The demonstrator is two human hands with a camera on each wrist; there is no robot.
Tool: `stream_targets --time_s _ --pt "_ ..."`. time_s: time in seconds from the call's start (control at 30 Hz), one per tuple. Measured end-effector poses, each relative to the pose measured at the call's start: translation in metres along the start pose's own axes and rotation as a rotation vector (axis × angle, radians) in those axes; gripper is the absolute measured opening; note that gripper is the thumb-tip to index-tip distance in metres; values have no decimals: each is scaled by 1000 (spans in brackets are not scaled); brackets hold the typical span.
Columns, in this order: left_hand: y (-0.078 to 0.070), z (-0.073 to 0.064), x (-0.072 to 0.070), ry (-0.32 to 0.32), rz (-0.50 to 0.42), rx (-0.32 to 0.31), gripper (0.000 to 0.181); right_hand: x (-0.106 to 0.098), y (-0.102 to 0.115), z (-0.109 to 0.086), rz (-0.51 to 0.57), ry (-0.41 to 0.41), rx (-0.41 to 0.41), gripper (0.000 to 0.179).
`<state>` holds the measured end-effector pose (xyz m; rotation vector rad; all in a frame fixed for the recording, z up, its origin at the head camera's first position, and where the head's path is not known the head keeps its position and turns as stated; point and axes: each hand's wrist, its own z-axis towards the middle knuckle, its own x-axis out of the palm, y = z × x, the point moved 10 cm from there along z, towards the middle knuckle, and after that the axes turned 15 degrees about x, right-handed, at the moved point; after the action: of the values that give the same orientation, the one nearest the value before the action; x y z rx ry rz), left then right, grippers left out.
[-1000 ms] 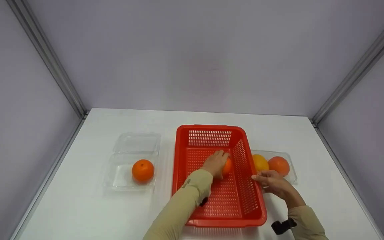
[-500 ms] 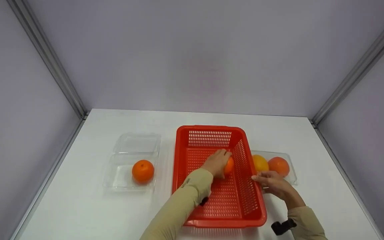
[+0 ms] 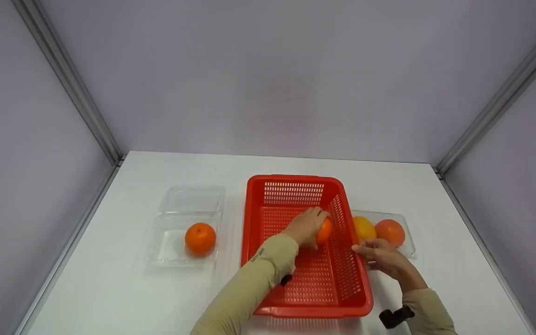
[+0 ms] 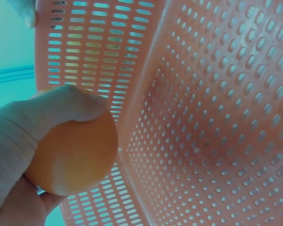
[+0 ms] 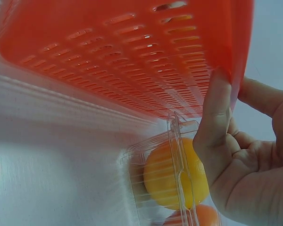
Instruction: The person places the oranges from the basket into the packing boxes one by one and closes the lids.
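My left hand (image 3: 305,227) reaches into a red perforated plastic basket (image 3: 314,309) and grips an orange (image 3: 324,231) near the right wall. In the left wrist view, the thumb is curled over the top of the orange (image 4: 80,150), with fingers partly hidden below it. My right hand (image 3: 384,256) pinches the basket's right rim. The right wrist view shows thumb and fingers on either side of the basket (image 5: 113,52) edge. Another orange (image 3: 200,238) sits in an open clear plastic clamshell (image 3: 170,249) on the left.
Right of the basket, a clear plastic container (image 3: 410,249) holds a yellow-orange fruit (image 3: 364,228) and a reddish-orange fruit (image 3: 390,232); the basket hides part of it. All stand on a white table (image 3: 100,288), with pale walls at the back and sides.
My left hand has moved slightly right with the orange, closer to the basket's right wall. The right hand and the basket stay essentially in place.
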<state>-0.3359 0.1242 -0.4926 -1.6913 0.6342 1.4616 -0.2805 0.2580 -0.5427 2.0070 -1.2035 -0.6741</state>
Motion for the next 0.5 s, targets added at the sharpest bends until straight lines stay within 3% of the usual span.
stream_targets --time_s 0.5 --pt "-10 -4 -15 20 -40 17 84 0 0 1 -4 -1 10 14"
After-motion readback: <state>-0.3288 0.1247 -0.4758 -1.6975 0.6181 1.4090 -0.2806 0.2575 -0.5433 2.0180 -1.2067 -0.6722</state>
